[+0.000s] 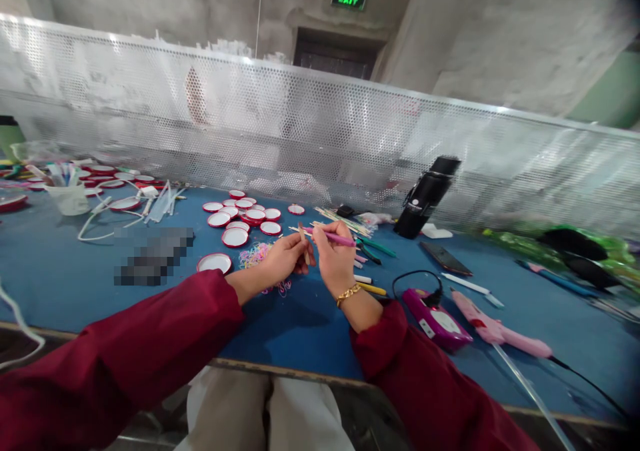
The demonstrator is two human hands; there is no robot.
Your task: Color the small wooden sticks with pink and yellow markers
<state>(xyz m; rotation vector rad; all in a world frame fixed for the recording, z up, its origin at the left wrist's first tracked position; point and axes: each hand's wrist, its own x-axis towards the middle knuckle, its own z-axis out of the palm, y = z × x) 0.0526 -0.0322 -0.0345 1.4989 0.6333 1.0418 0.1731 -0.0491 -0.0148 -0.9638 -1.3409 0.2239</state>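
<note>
My left hand (284, 256) is closed on a thin tan strip (303, 233), held upright between thumb and fingers above the table. Close on its right, my right hand (336, 261) grips a pink pen-shaped tool (341, 239), whose tip points left at the strip. Whether the tip touches the strip is too small to tell. Below and left of my left hand lies a heap of colourful small loops (253, 255), like rubber bands. Several red-rimmed jar lids (235, 237), white insides up, are spread beyond it.
Thin sticks (350, 221) and green-handled pliers (377, 247) lie past my right hand. Rightward are a black bottle (425, 201), a phone (445, 257), a purple device (435, 321) and a pink glue gun (500, 327). A cup of pens (70, 199) stands left; a perforated metal screen (320, 131) borders the back.
</note>
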